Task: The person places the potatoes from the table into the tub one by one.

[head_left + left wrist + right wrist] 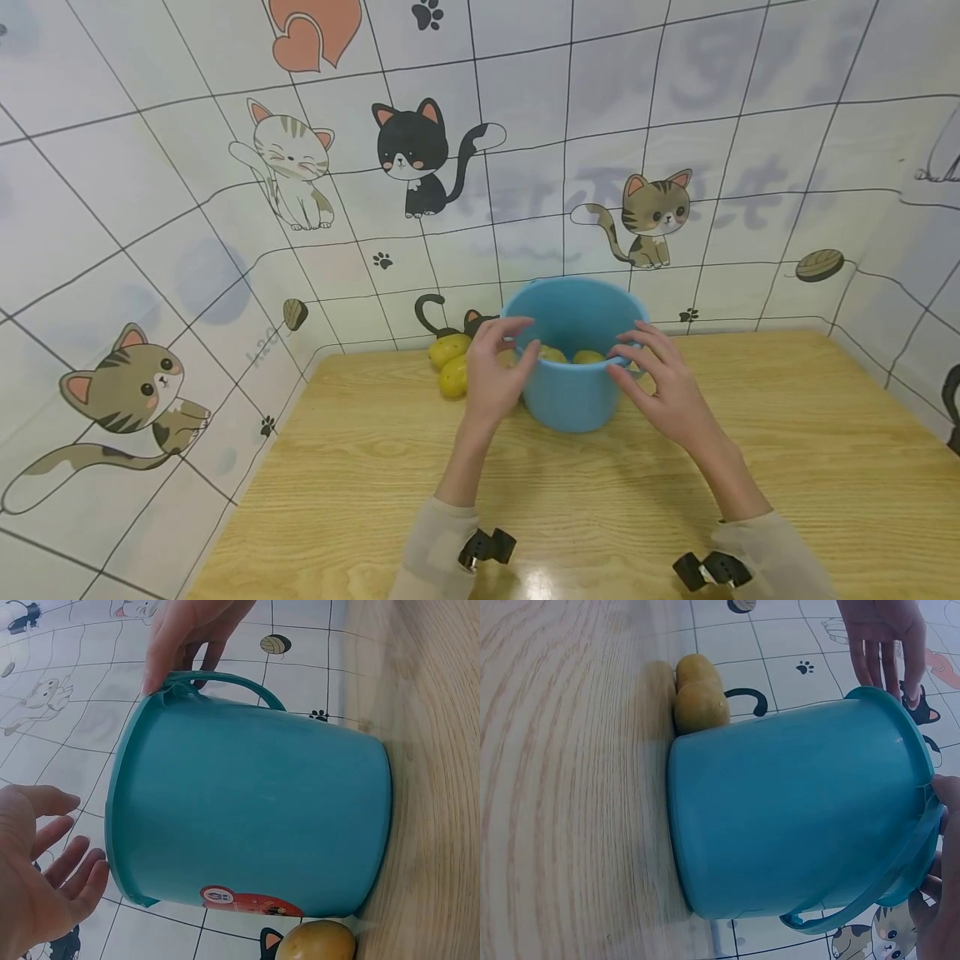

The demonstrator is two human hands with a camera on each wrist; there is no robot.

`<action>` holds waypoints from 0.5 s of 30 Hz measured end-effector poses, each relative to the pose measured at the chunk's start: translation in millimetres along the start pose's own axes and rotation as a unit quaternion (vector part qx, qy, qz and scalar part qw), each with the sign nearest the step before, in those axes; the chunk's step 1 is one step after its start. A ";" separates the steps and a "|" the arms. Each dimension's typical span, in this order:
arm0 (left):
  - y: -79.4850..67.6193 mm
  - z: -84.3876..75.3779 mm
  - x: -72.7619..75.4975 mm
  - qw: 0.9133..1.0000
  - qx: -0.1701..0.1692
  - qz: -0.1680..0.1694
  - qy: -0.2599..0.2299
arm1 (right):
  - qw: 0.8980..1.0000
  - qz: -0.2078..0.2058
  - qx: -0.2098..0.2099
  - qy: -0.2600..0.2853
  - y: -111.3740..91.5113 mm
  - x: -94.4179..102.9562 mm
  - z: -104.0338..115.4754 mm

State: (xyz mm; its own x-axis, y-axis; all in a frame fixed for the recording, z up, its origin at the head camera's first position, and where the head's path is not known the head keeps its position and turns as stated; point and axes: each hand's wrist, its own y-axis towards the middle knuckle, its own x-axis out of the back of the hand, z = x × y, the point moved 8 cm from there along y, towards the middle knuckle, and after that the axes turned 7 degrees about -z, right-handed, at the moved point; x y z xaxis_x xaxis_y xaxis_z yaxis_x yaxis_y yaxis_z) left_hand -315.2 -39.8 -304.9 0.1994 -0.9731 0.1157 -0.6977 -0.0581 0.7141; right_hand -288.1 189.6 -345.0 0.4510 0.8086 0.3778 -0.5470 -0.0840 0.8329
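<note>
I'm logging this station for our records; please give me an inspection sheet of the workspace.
Surface: wood-grain tabletop, with a bright glare spot.
Job's things: blue bucket, upright, with yellow produce inside; two yellow pieces outside, on the left-grip side.
Clutter: nothing seen.
Left grip: fingers loosely bent at the rim; contact unclear.
Right grip: fingertips at the rim; whether they pinch it, cannot tell.
Cables: nothing seen.
Surroundings: tile-patterned backdrop with cartoon cats, behind and at both sides.
</note>
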 end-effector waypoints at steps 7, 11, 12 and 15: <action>-2.5 7.7 11.4 0.999 0.024 -0.017 -0.016 | 1.000 -0.001 0.002 0.000 0.6 0.7 2.3; -3.9 15.4 16.1 0.999 0.038 -0.027 -0.023 | 1.000 -0.002 0.000 -0.002 0.7 0.8 2.8; -4.4 17.8 17.3 0.998 0.044 -0.029 -0.025 | 1.000 -0.002 0.000 -0.001 0.7 0.7 2.7; -6.2 26.1 21.3 0.997 0.060 -0.036 -0.026 | 1.000 -0.002 -0.001 0.001 0.5 0.3 2.3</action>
State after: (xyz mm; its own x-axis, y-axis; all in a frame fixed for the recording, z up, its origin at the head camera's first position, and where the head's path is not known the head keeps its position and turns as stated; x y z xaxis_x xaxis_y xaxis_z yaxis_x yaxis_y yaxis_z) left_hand -324.6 -66.0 -324.8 0.2191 -0.9753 0.0288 -0.7605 -0.1522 0.6313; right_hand -286.6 188.5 -343.5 0.4517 0.8104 0.3731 -0.5461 -0.0796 0.8340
